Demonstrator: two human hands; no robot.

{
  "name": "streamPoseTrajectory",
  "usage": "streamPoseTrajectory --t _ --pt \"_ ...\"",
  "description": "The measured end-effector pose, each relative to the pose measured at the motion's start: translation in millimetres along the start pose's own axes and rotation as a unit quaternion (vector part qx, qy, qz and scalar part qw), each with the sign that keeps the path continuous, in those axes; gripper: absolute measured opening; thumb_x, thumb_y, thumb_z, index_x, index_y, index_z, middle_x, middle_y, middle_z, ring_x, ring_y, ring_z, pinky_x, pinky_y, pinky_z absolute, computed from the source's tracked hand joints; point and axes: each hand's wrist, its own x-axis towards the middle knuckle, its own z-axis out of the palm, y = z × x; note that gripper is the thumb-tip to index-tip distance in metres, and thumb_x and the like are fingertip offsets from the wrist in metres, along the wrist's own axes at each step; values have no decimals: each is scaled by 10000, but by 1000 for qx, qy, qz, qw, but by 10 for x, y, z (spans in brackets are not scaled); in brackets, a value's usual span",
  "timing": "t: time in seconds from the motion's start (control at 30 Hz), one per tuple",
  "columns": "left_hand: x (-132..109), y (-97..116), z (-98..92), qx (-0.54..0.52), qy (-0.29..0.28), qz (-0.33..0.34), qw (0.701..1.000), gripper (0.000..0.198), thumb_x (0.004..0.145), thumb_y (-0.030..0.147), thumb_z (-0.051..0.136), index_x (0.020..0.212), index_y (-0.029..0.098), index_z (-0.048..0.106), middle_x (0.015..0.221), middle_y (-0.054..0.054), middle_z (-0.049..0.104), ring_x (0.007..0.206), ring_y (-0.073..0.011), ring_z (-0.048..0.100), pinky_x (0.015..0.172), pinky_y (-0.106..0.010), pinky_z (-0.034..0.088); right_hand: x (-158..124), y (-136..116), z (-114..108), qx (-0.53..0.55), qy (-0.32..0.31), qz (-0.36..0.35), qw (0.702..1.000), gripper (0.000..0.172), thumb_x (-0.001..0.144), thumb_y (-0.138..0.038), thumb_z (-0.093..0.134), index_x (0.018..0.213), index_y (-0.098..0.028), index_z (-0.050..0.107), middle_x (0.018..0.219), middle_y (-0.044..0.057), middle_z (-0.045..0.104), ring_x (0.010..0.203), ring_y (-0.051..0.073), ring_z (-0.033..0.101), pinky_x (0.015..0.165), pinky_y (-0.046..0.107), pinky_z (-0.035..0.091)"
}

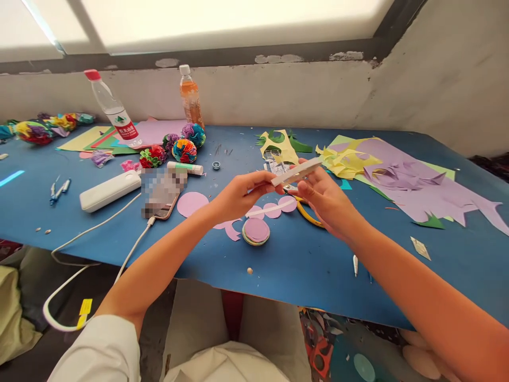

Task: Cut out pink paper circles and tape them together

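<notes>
Between my two hands, above the table, is a narrow flat white piece (pixel 299 171), seen nearly edge-on; its exact kind I cannot make out. My left hand (pixel 251 192) pinches its left end, fingers closed. My right hand (pixel 323 195) grips the right end between thumb and fingers. Just below lie purple paper circles (pixel 272 210) in a row, with a thin white strip across them. A stack of round paper discs (pixel 256 232), purple on top, sits nearer to me. Partly hidden by my right hand are yellow-handled scissors (pixel 310 216).
Left of my hands lie a charging phone (pixel 164 199), a white power bank (pixel 110 191) and a glue stick (pixel 185 168). Two bottles, clear (pixel 119 119) and orange (pixel 191 100), stand behind colourful paper balls (pixel 185 150). Cut purple paper (pixel 425 159) covers the right side.
</notes>
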Motion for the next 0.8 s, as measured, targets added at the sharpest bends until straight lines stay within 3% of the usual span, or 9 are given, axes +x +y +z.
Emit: streamPoseTrajectory --t 0.07,0.13,0.23,0.3,0.43,0.67,0.8 --pt "24 -37 4 -77 -24 -31 996 198 936 251 453 937 137 615 986 -84 714 957 -158 649 873 -293 512 60 -23 9 30 -38 -27 998 603 645 -617 739 1129 -319 536 1086 31 630 1005 207 611 823 356 544" --pt "42 -96 -7 -115 -18 -84 990 211 929 278 469 997 134 607 1050 -101 701 1003 -167 642 852 -291 522 135 -64 -12 52 -29 -67 996 515 657 -640 715 1032 -315 577 818 -19 597 800 167 598 763 341 536" --pt "39 -202 -59 -49 -8 -175 983 319 897 276 517 1185 146 555 1109 -108 682 1049 -180 629 841 -303 521 276 -148 -83 47 19 -88 995 446 612 -666 731 812 -283 619 614 -57 438 589 110 448 674 295 486" --pt "16 -267 -96 64 -56 -200 976 369 835 278 605 1181 154 584 1108 -101 675 1038 -195 621 868 -329 506 375 -206 -129 30 22 -77 996 438 578 -655 759 733 -266 626 581 -57 402 554 98 379 619 283 441" --pt "-33 -353 -116 212 -199 -167 942 363 737 298 716 1074 168 686 1126 -104 637 1054 -228 586 902 -343 479 522 -274 -152 -1 7 -71 997 396 600 -589 781 733 -240 648 570 -50 419 550 97 385 555 294 354" --pt "-15 -419 -112 227 -218 -156 936 327 781 242 670 1103 193 698 1146 -87 624 1069 -203 570 920 -284 444 534 -164 -105 -40 -28 -59 997 365 695 -547 736 742 -200 635 580 -39 457 566 93 406 546 283 331" --pt "2 -294 -203 249 -209 -239 915 329 797 394 632 1026 165 692 1082 -75 643 923 -183 605 761 -249 456 502 -76 -128 -54 -42 -61 996 373 735 -554 700 733 -192 612 598 -41 445 569 84 392 551 259 344"
